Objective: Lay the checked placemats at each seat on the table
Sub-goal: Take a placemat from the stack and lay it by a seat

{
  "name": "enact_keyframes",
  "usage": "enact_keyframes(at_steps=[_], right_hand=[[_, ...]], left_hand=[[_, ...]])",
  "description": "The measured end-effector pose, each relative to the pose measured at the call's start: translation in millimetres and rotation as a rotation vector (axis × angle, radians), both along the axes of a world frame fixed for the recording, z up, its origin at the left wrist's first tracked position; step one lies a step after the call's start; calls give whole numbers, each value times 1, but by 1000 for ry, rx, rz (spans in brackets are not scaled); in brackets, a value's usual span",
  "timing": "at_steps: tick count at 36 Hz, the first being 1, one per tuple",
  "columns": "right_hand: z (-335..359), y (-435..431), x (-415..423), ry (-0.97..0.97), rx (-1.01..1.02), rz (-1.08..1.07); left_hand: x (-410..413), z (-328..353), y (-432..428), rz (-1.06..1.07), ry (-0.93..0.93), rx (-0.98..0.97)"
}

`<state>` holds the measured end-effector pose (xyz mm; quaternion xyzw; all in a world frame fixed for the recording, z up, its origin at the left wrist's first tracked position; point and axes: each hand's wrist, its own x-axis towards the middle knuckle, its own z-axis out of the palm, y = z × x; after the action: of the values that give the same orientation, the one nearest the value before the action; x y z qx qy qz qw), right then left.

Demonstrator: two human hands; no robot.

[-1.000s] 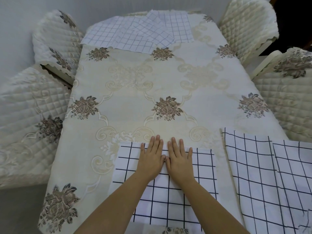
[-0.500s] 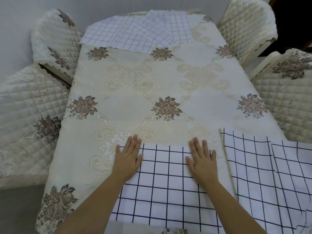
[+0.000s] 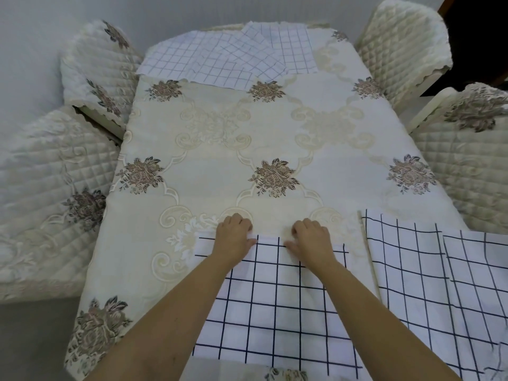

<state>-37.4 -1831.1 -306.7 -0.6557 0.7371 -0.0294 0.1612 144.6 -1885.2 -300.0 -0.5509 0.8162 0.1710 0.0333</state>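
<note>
Two hands work the far hem of the near placemat (image 3: 275, 312), which lies flat along the near edge of the tabletop (image 3: 220, 166), a little right of its middle. The left hand (image 3: 233, 239) and the right hand (image 3: 312, 240) sit apart on that hem, fingers curled and thumbs on the cloth. Each appears to pinch the hem rather than press it flat, though the fingertips themselves are hidden. Holding the hem at two spots would let the person tug or square the mat to the seat without skewing it. At the near right corner, two more bold-checked mats (image 3: 406, 270) overlap. A loose pile of finer-checked mats (image 3: 220, 61) lies across the far edge, probably meant for the quilted chairs (image 3: 398, 37) along both sides.
</note>
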Motion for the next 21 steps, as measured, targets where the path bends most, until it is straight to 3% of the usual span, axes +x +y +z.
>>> enact_keyframes(at_steps=[7,15,21], right_hand=[[7,-12,5,-67,194,-6],[21,-5,-9,-138,274,35],[37,-4,-17,-149,274,78]], left_hand=[[-9,1,-2,-17,-100,100],[2,14,0,48,-100,151],[24,34,-6,40,-215,39]])
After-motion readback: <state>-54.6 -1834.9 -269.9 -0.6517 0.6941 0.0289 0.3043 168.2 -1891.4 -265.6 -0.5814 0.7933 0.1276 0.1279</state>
